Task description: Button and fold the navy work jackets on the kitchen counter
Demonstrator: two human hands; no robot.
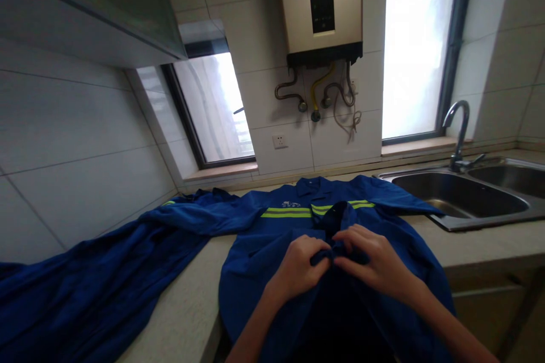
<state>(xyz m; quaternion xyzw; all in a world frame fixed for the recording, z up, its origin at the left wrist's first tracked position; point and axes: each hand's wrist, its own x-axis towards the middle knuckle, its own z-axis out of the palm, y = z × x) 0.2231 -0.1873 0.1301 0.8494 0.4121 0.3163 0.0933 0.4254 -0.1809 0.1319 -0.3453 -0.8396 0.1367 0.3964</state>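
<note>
A blue work jacket [272,235] with yellow-green stripes lies spread over the counter, its collar toward the wall and its lower part hanging over the front edge. Both hands meet at the jacket's front opening, below the stripes. My left hand [303,264] pinches the left front edge between thumb and fingers. Close beside it, my right hand [367,252] is closed on the other front edge, with its thumb and fingertips near those of the left. Between the fingertips the cloth is bunched and dark; whether a button is there I cannot make out.
More blue clothing [106,272] lies along the left counter [183,295]. A steel sink [460,190] with a faucet [457,130] stands at the right. A water heater [321,5] hangs on the tiled wall above, between two windows. A cabinet [97,17] overhangs the upper left.
</note>
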